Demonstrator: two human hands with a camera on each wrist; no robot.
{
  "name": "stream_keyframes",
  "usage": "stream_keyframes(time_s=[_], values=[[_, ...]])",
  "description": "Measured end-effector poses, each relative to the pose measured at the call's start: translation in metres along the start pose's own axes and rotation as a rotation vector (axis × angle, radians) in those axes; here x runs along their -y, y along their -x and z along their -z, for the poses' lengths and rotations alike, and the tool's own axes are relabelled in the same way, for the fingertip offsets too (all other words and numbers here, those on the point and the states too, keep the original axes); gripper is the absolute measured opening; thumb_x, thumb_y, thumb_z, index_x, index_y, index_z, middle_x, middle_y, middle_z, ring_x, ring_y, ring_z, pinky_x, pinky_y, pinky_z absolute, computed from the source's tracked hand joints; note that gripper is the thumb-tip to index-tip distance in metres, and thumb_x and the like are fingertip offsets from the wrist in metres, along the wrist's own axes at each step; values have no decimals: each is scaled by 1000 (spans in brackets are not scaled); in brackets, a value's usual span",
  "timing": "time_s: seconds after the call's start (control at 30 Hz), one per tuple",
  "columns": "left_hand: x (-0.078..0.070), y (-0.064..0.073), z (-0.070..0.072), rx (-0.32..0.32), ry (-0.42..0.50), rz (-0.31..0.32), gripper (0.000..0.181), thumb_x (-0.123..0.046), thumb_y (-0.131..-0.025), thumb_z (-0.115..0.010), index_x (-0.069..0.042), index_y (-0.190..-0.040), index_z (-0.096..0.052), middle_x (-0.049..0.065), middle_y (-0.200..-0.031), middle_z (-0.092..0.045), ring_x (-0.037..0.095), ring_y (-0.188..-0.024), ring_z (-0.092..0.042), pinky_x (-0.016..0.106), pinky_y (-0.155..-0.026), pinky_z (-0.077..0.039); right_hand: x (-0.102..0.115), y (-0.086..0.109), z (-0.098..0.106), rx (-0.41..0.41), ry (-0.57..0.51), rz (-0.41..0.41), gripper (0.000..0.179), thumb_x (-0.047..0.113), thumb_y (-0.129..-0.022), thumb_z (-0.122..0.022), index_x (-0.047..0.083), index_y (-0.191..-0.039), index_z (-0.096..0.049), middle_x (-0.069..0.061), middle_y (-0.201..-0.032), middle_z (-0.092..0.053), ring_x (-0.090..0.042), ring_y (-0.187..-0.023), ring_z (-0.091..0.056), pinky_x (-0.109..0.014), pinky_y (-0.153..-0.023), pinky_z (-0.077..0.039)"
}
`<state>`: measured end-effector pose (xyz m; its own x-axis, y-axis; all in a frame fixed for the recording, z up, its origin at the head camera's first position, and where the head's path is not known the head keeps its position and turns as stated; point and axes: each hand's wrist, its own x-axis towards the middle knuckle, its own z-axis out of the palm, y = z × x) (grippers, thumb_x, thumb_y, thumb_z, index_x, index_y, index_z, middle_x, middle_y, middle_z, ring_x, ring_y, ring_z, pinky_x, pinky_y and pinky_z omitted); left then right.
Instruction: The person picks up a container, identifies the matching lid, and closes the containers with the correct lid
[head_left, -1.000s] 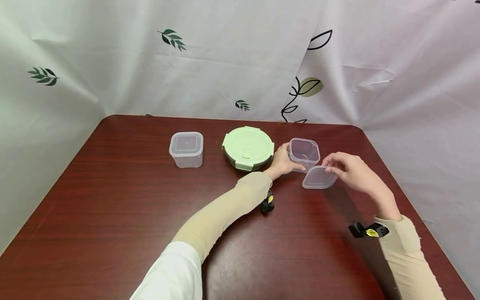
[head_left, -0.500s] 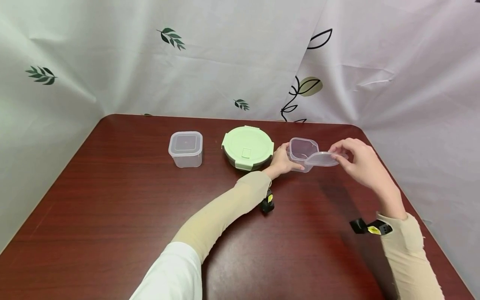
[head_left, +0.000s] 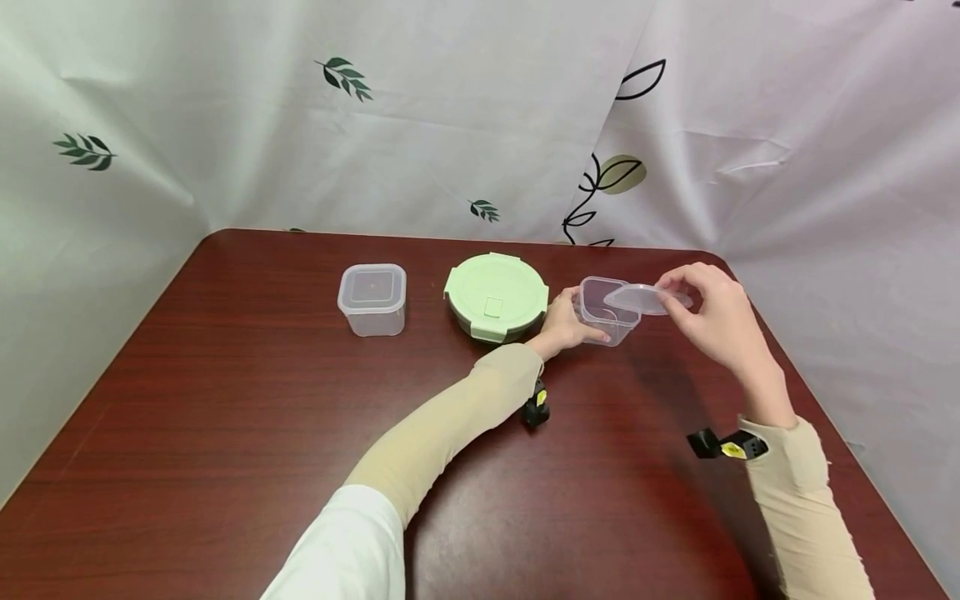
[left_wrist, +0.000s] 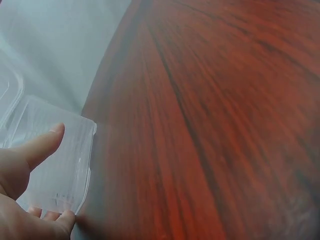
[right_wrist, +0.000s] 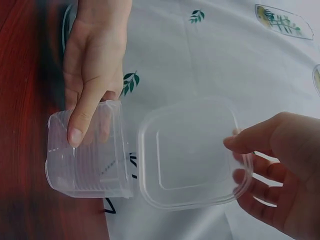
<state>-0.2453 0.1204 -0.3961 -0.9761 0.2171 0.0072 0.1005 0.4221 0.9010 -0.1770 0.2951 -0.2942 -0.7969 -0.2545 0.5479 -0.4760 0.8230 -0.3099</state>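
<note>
A clear plastic container (head_left: 609,327) stands uncovered at the right of the table, with its mouth up. My left hand (head_left: 564,322) grips it from the left; in the left wrist view the thumb (left_wrist: 45,145) lies along its wall and the other fingers curl at its base. Above the container's right side, my right hand (head_left: 716,321) pinches the translucent lid (head_left: 637,298) by its right edge. Seen in the right wrist view, the lid (right_wrist: 192,155) is apart from the container (right_wrist: 90,152), with a narrow gap between them.
Close to my left hand sits a round bowl with a pale green clip-on lid (head_left: 497,292). Farther left stands another clear square container (head_left: 373,302), its lid on. The brown table (head_left: 225,433) ends at a patterned white cloth (head_left: 420,150).
My right hand has raised the lid from in front of the container to above its right side, tipping it closer to level. My left hand and the container have stayed in place.
</note>
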Motion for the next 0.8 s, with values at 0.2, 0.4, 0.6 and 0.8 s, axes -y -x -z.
stream_keyframes(time_s=[0.2, 0.4, 0.6, 0.8], values=[[0, 1, -3, -23, -14, 8, 92, -16, -62, -91, -5, -139, -43, 9, -133, -55, 21, -123, -51, 26, -104, -40, -5, 1, -19, -61, 57, 78, 8, 4, -81, -67, 6, -89, -67, -8, -83, -64, -17, -80, -49, -31, -68, -37], [0, 4, -6, -16, -30, 25, 92, -19, -64, -90, -6, -141, -40, 8, -136, -53, 20, -126, -49, 26, -105, -39, -14, 9, -40, -109, 153, 350, 8, 4, -74, -64, 5, -82, -65, -8, -77, -63, -26, -76, -53, -37, -64, -44], [0, 5, -6, -11, -31, 15, 92, -20, -65, -90, -6, -141, -40, 8, -136, -54, 20, -124, -51, 26, -103, -41, -17, 16, -48, -86, 164, 441, 14, -1, -70, -66, 7, -81, -66, -6, -77, -64, -23, -72, -53, -35, -61, -45], [0, 4, -4, -10, -35, 5, 92, -21, -66, -89, -5, -141, -39, 9, -137, -53, 21, -123, -51, 27, -102, -43, -21, 21, -51, -34, 180, 457, 19, -1, -71, -73, 9, -86, -68, -4, -81, -66, -22, -74, -55, -35, -60, -47]])
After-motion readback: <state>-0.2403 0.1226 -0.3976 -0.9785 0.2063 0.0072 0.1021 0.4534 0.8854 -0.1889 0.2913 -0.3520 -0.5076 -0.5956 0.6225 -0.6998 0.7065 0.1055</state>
